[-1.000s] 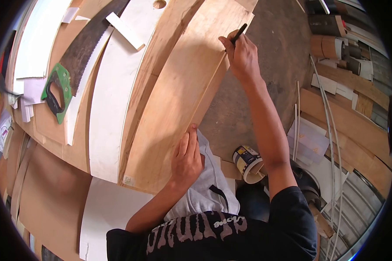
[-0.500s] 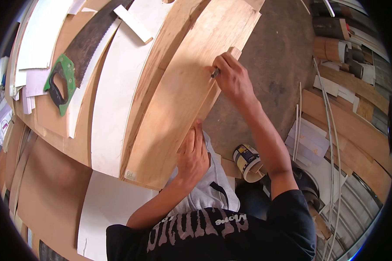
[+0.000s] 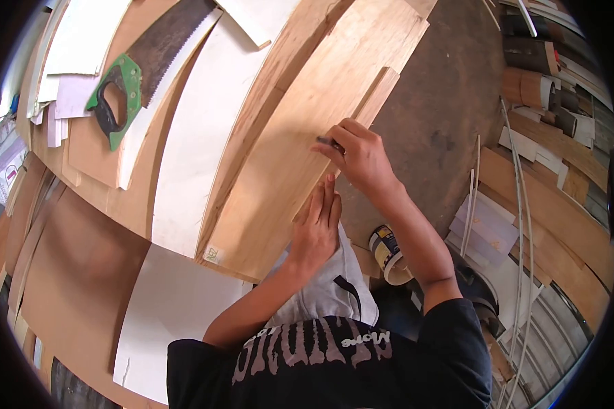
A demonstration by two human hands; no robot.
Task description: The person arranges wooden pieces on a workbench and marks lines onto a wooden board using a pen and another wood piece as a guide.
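A pale plywood board [image 3: 286, 143] lies in front of me, with a narrow wooden strip [image 3: 375, 97] along its right edge. My right hand [image 3: 361, 153] is closed round a dark pen [image 3: 329, 143], over the strip and the board's right side. Just below it, my left hand [image 3: 315, 228] presses on the strip near the board's edge, its fingers stretched out and partly together. The pen's tip is too small to make out.
A green-handled saw [image 3: 131, 85] lies at the upper left, beside a white board [image 3: 211, 116]. A labelled bucket [image 3: 389, 253] stands at the lower right of the board. Wood offcuts and thin strips [image 3: 515, 170] fill the right side.
My right hand with the pen has come down along the board's edge, close to my left hand, uncovering the strip's far end. The view has shifted, with the boards and saw displaced in it.
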